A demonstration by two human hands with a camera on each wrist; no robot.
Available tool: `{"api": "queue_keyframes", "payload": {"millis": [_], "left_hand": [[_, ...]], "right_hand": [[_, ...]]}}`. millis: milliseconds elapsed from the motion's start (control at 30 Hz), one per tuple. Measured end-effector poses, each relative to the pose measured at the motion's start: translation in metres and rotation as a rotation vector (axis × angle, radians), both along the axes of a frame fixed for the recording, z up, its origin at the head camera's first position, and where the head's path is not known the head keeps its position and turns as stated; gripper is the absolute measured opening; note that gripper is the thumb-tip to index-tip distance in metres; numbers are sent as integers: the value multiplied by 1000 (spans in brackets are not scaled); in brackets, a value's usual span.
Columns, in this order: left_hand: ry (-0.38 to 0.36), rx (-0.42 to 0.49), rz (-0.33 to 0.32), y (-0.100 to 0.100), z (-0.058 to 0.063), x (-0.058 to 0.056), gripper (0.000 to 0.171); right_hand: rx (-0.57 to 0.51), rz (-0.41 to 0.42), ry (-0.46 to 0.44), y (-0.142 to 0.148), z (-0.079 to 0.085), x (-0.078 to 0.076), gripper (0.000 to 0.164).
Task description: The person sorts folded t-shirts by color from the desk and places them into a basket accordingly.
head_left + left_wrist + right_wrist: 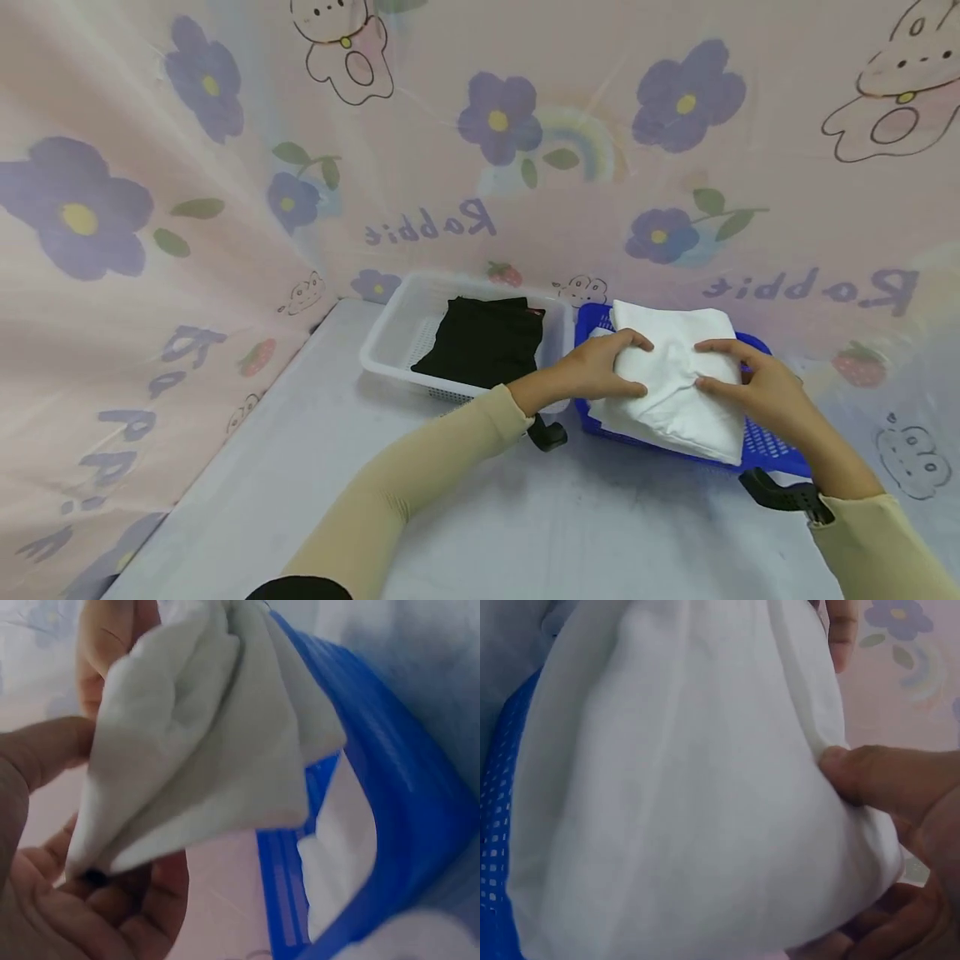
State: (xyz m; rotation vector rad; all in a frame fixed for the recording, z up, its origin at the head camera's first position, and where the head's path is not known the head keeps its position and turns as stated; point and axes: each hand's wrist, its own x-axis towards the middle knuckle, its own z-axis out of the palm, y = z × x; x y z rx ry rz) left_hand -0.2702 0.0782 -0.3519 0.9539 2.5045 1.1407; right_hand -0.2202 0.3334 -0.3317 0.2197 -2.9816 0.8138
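Observation:
A folded white garment [678, 408] is held in both hands over the blue basket [776, 450], overlapping much of it in the head view. My left hand [600, 367] grips its left side, thumb on the near face and fingers curled behind, as the left wrist view shows. On the right side, my right hand [772, 387] pinches the cloth between thumb [877, 776] and fingers. Creases run across the cloth between the two thumbs. More white cloth [345, 847] lies in the blue basket, partly hidden by the garment.
Left of the blue basket stands a white plastic basket [386, 337] with a folded black garment [487, 342] in it. Both baskets are on a white table [480, 517], close against a pink flowered curtain [420, 167] at the back.

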Motion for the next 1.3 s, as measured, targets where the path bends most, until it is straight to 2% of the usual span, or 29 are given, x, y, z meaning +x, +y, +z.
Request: {"api": "queue_keyframes", "payload": {"millis": [167, 333, 433, 533, 667, 800, 1000, 1300], "left_hand": [[-10, -60, -51, 0, -8, -34, 57], [-28, -69, -93, -4, -21, -67, 55], [-41, -63, -131, -5, -32, -82, 53], [-40, -61, -158, -5, -41, -92, 52], [-34, -85, -170, -4, -51, -101, 52], [-40, -110, -169, -1, -57, -105, 52], [-23, -161, -167, 8, -60, -105, 50], [19, -268, -114, 10, -66, -105, 47]], "right_hand": [[-15, 3, -45, 0, -10, -23, 61], [-18, -8, -97, -3, -19, -48, 66], [-25, -8, -131, -4, -26, -63, 67], [-23, -5, -144, -4, -35, -75, 64], [-37, -3, -170, -3, -47, -85, 61], [-63, -16, -206, -2, -57, -89, 61], [-80, -42, -250, 1, -64, -87, 62], [-147, -52, -291, 5, -81, -89, 61]]}}
